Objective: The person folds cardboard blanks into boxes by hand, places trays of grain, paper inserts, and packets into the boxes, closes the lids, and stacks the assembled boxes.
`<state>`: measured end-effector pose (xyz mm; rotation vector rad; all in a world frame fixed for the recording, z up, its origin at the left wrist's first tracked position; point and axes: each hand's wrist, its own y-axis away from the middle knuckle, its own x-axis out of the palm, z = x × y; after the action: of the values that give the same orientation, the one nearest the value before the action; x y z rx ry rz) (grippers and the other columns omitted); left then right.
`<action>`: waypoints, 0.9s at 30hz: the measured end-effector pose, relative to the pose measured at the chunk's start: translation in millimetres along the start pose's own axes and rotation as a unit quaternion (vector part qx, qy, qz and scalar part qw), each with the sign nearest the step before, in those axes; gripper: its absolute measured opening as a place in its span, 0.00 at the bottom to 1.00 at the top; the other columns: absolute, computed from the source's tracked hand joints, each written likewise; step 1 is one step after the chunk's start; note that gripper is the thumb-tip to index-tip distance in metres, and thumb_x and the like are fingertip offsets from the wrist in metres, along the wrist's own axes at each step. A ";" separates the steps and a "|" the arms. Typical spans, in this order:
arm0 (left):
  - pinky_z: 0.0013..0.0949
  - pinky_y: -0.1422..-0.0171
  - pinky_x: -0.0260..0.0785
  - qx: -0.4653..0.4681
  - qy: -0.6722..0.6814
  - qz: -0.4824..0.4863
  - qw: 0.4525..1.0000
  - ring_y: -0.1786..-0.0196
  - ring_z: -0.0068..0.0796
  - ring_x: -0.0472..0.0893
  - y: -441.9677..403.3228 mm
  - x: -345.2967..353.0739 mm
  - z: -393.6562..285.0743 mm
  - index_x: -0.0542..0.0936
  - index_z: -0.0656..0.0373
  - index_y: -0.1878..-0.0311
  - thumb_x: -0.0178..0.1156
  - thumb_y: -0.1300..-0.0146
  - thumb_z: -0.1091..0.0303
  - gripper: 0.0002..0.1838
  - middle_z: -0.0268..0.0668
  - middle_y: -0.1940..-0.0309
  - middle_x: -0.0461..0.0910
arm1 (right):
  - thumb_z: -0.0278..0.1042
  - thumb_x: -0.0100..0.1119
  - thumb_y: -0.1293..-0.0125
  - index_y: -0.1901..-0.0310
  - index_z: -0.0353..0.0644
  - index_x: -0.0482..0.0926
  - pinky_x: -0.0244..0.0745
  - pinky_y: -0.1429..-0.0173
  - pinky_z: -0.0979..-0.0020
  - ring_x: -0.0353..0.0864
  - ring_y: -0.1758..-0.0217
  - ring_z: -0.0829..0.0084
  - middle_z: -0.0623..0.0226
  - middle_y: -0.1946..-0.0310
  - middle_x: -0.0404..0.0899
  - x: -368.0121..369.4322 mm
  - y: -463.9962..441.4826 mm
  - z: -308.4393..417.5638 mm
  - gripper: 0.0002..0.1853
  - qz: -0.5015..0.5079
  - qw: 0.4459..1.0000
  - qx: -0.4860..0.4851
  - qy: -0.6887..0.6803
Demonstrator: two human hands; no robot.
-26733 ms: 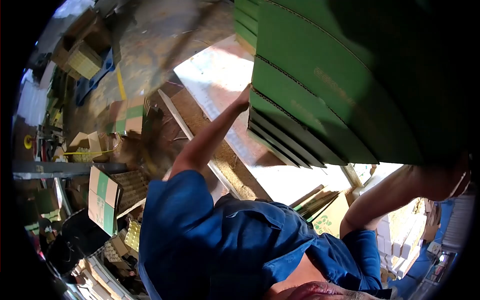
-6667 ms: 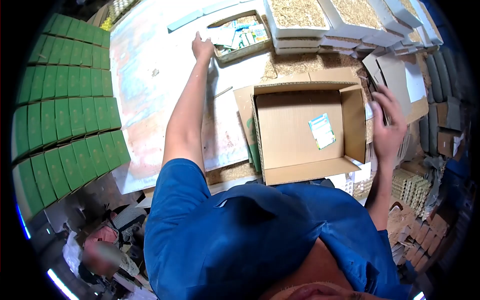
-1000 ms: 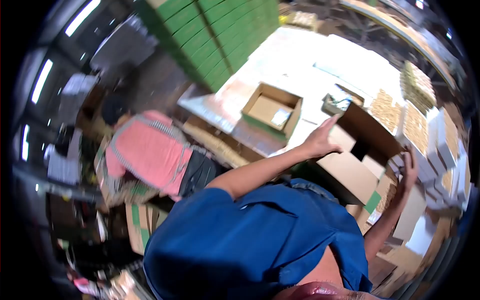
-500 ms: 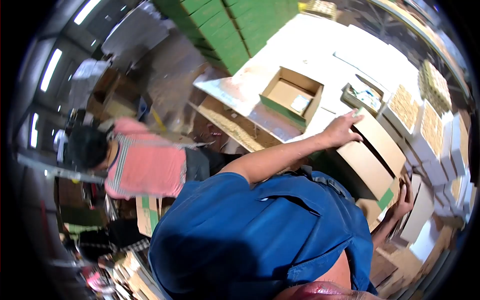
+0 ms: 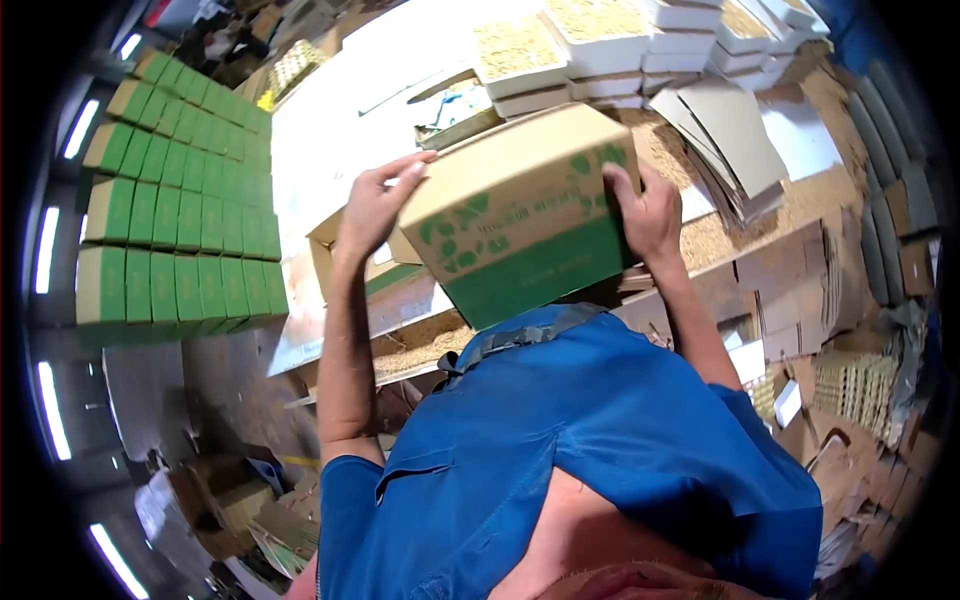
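Observation:
A tan and green cardboard box [image 5: 520, 215] is held up in front of my chest, over the near side of the table, tilted with its printed side facing me. My left hand [image 5: 380, 205] grips its left upper edge, thumb towards me. On the opposite end, my right hand [image 5: 650, 210] clasps the right side with the thumb on the printed face. The fingers behind the box are partly hidden. Beyond my left forearm, partly covered by it, sits another open cardboard box [image 5: 322, 262]. A small tray of bits and pieces [image 5: 455, 112] lies just behind the held box.
Green boxes [image 5: 190, 205] are stacked at the left. White trays filled with small tan pieces [image 5: 518, 55] stand at the back of the white table [image 5: 310, 140]. Flat cardboard sheets [image 5: 725, 140] lie to the right, with egg-tray-like stacks [image 5: 855, 390] lower right.
My view has swung round. The box's loose flaps, seen earlier, no longer show, and its printed side now faces me. My left hand moved from the flaps to the left upper edge.

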<state>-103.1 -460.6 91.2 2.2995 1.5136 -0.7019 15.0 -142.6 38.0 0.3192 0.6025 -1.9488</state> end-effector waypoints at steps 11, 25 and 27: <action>0.26 0.63 0.73 -0.178 0.229 -0.102 0.952 0.65 0.22 0.79 39.0 63.9 119.8 0.77 0.62 0.54 0.47 0.24 0.60 0.15 0.31 0.65 0.78 | 0.51 0.76 0.50 0.37 0.49 0.78 0.65 0.27 0.59 0.69 0.28 0.53 0.51 0.26 0.62 -6.5 52.0 -38.0 0.38 0.151 0.968 -0.180 -0.089; 0.33 0.54 0.76 -0.261 0.296 -0.042 0.918 0.61 0.28 0.80 28.7 97.4 161.9 0.76 0.61 0.49 0.52 0.27 0.52 0.20 0.35 0.61 0.78 | 0.74 0.53 0.37 0.75 0.33 0.85 0.80 0.53 0.52 0.84 0.66 0.46 0.45 0.73 0.83 67.6 -128.2 -46.9 0.41 0.146 0.956 -0.001 0.256; 0.39 0.40 0.72 -0.239 0.490 -0.013 0.838 0.48 0.32 0.78 34.1 78.2 107.3 0.74 0.62 0.43 0.53 0.28 0.48 0.25 0.39 0.51 0.77 | 0.73 0.55 0.38 0.69 0.29 0.84 0.81 0.54 0.54 0.86 0.63 0.49 0.44 0.70 0.84 68.2 -132.3 -49.3 0.41 0.168 0.957 0.003 0.238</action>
<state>-71.3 -467.4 -41.9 2.2709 1.7716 0.9449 -135.7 -121.9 0.1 0.8541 0.7929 -1.5458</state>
